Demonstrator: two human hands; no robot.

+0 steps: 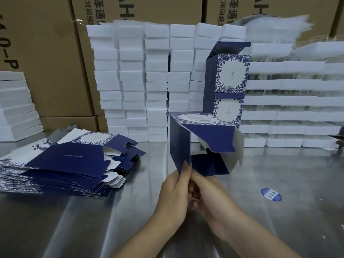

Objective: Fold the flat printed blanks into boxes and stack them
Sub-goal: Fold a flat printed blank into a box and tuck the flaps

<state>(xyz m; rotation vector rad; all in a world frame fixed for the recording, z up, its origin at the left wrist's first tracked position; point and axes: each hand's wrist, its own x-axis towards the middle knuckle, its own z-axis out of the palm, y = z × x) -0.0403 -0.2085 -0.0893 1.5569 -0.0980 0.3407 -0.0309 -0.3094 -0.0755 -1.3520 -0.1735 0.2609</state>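
Hands meet low centre on a half-folded box.
My left hand [176, 185] and right hand [210, 192] pinch the lower corner of the half-opened navy-and-white floral card box [179, 142]. I judge it light and easily creased, best held along its scored edges. The flat printed blanks [65, 164] lie left, and two finished boxes [229, 84] stand stacked beyond.

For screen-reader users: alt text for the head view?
The left hand and right hand grip a half-folded printed box at a steel table. Flat blanks lie piled at left; two folded boxes stand stacked behind.

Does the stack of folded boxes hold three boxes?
No, only two sit in the stack, the top box with its lid raised.
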